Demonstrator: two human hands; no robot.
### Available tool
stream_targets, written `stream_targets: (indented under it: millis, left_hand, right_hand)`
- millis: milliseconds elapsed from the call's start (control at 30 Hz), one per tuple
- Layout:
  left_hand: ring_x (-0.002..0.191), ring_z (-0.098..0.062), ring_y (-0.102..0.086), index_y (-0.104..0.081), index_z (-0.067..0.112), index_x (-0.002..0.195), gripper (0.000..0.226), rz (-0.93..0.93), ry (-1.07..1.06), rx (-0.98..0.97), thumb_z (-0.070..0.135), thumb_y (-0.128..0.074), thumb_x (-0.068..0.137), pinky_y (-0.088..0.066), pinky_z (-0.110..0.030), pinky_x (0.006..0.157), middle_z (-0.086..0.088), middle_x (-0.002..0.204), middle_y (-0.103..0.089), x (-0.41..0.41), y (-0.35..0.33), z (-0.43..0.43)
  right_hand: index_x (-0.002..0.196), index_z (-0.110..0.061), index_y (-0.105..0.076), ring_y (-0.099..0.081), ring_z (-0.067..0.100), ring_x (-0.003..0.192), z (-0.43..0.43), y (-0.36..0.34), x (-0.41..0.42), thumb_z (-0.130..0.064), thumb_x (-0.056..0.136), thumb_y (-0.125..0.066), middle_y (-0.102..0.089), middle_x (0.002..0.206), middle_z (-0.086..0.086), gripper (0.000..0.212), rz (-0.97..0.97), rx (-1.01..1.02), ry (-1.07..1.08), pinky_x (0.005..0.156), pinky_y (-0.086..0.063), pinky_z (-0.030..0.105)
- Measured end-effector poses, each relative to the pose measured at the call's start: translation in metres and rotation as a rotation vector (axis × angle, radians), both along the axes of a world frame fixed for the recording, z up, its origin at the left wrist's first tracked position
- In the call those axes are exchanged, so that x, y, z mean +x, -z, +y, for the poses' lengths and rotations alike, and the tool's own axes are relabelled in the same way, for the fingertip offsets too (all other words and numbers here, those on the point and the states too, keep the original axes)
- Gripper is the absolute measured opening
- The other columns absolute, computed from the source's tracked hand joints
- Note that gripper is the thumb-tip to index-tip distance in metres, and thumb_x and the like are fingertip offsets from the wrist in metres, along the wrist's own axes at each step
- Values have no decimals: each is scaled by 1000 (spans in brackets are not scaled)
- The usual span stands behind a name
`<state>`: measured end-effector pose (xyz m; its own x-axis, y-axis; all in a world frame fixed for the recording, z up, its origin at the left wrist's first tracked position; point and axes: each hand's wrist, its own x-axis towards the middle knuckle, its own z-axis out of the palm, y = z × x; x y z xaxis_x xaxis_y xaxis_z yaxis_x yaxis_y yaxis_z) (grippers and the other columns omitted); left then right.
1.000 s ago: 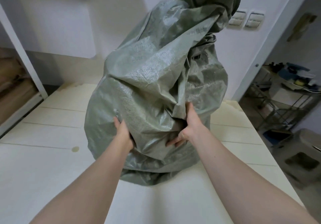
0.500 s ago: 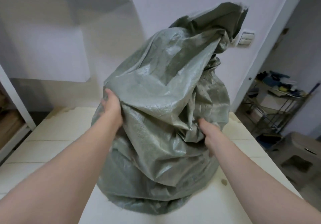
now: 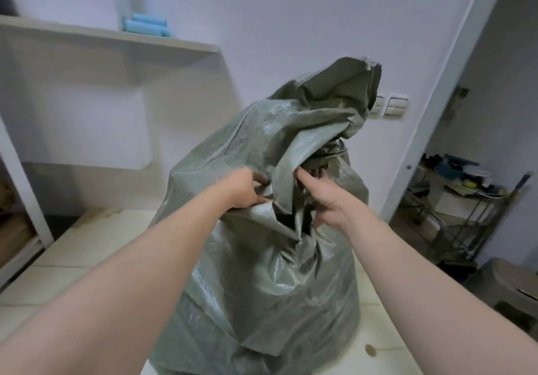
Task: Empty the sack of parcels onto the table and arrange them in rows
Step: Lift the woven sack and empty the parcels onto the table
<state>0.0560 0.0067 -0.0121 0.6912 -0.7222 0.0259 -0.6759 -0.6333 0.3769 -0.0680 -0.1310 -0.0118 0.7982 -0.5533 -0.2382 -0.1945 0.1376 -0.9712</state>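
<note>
A big grey-green woven sack [image 3: 262,287] stands upright on the pale table [image 3: 72,272], bulging at the bottom and bunched to a crumpled neck at the top. Its mouth flops over to the far side. The parcels are all hidden inside it, so nothing lies out on the table.

Both bare arms reach in from the near edge. The left hand [image 3: 246,188] has its fingers curled into a fold of the cloth just below the neck. The right hand [image 3: 329,200], close beside it, grips the gathered material in the same way (its fingertips are buried in the creases).

On the wall behind is a shelf [image 3: 116,36] with blue rolls [image 3: 147,26], and light switches [image 3: 396,106] are right of the sack. Through the doorway stands a cluttered wire rack [image 3: 465,200].
</note>
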Motion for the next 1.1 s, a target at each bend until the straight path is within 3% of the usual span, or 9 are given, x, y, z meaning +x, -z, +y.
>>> stream_targets:
  millis: [100, 200, 300, 400, 533, 733, 833, 933, 1100]
  left_hand:
    - [96, -23, -60, -69, 23, 107, 36, 55, -18, -133, 42, -77, 78, -49, -32, 86, -3, 101, -66, -3, -4, -5]
    - [95, -23, -63, -70, 18, 106, 31, 26, -73, -203, 37, -74, 83, -51, -33, 87, -3, 100, -69, 2, -6, -12]
    - [99, -26, -62, -67, 17, 101, 15, 116, -204, -497, 27, -65, 90, -49, -35, 90, -6, 104, -69, 5, -13, -18]
    - [80, -24, -57, -51, 19, 77, 17, 257, -335, -828, 19, -61, 91, -46, -32, 76, -4, 80, -60, 6, -31, -23]
    - [68, -19, -54, -47, 20, 72, 23, 355, -326, -865, 5, -55, 88, -45, -28, 60, -2, 73, -55, 3, -58, -28]
    - [74, -19, -59, -59, 18, 75, 21, 448, -149, -744, -1, -62, 83, -54, -34, 79, -5, 76, -63, 9, -63, -13]
    - [85, -18, -62, -62, 16, 95, 17, 514, -45, -624, 8, -71, 83, -50, -35, 91, -7, 89, -66, 7, -54, -11]
    - [112, -17, -56, -45, 19, 131, 71, 517, -24, -544, 36, -83, 73, -43, -36, 105, -7, 124, -57, 14, -40, -14]
    - [148, -34, 8, 26, 29, 149, 151, 206, -161, -116, 76, -76, 47, -6, -60, 117, -11, 160, 18, 24, -27, -10]
  right_hand:
    - [146, -24, -28, -63, 26, 107, 9, -15, 13, -55, 64, -84, -57, 134, 7, 104, -38, 38, -98, 72, -57, 50]
    - [153, -27, -16, -60, 30, 120, 4, -17, 35, -68, 23, -92, -52, 142, 9, 156, -75, -25, -1, 92, -52, 60]
    - [153, -38, 5, -46, 32, 133, -4, -29, 47, -78, 15, -86, -33, 155, 7, 170, -122, -123, 42, 94, -46, 68]
    - [151, -43, 3, -49, 40, 127, 6, -59, 36, -69, 28, -89, -36, 151, 5, 156, -122, -52, -55, 81, -35, 84]
    - [155, -29, -7, -49, 39, 129, 6, -72, 48, -73, 32, -87, -45, 147, 4, 154, 27, -248, -204, 85, -34, 84]
    - [132, -15, -55, -69, 38, 102, -7, -52, 81, -65, 26, -95, -71, 115, 14, 124, 77, -156, -120, 85, -49, 70]
    - [116, -3, -66, -73, 33, 82, -3, -58, 85, -38, 65, -91, -74, 94, 18, 67, 35, -103, -20, 79, -59, 52]
    - [113, -1, -66, -64, 27, 71, -11, -60, 91, -17, 94, -62, -68, 86, 13, 25, 111, -186, 110, 64, -54, 34]
    - [119, -3, -61, -65, 29, 87, -21, -57, 90, -17, 95, -61, -68, 102, 13, 28, 65, -155, 185, 71, -54, 35]
